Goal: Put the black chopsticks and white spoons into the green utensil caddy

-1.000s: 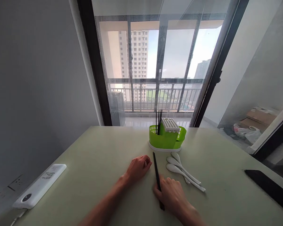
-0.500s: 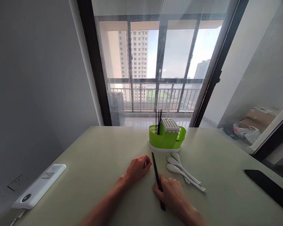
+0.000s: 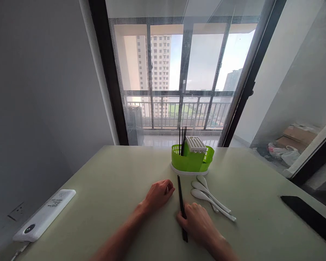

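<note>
Black chopsticks [image 3: 180,195], bunched together, slim ends forward, left of white spoons [image 3: 199,194]

The left hand [image 3: 159,194] at six o'clock and the right hand [image 3: 196,222] at five o'clock are bare, as are both wrists [image 3: 143,208]. The left forearm [image 3: 125,232], towards seven o'clock, and the right forearm [image 3: 219,248], towards five, are also bare, widening below the wrist.

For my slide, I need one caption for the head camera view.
Right hand grips black chopsticks beside three white spoons; left hand lies loosely curled nearby, green holder behind.
</note>
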{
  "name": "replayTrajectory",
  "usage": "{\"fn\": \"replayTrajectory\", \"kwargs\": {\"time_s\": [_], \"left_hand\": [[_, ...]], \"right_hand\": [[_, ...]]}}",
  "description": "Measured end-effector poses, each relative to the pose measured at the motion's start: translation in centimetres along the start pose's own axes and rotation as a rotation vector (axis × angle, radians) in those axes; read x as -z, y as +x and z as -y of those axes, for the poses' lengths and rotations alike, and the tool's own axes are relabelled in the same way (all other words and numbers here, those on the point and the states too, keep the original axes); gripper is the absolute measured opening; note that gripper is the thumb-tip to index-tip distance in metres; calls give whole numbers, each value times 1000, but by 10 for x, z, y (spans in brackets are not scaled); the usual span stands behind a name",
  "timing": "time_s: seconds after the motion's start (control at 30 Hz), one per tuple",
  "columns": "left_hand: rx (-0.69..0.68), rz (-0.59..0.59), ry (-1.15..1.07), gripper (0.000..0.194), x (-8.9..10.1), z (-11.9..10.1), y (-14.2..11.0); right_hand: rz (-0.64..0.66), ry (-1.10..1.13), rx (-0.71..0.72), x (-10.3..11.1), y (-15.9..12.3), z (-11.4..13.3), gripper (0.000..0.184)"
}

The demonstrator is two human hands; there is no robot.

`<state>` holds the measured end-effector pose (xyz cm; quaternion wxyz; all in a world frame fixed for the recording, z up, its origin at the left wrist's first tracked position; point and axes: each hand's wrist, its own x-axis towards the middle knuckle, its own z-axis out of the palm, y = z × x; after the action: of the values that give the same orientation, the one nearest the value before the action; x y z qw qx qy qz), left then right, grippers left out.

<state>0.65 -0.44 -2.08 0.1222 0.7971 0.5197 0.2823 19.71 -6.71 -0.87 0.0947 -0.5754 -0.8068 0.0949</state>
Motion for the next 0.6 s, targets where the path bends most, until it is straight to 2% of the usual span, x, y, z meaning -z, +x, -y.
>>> {"fn": "replayTrajectory", "kwargs": {"time_s": [0.6], "left_hand": [[70,45,-87,19,2,-1,2]], "right_hand": [[-62,85,15,-11,-3,-9,28]]}}
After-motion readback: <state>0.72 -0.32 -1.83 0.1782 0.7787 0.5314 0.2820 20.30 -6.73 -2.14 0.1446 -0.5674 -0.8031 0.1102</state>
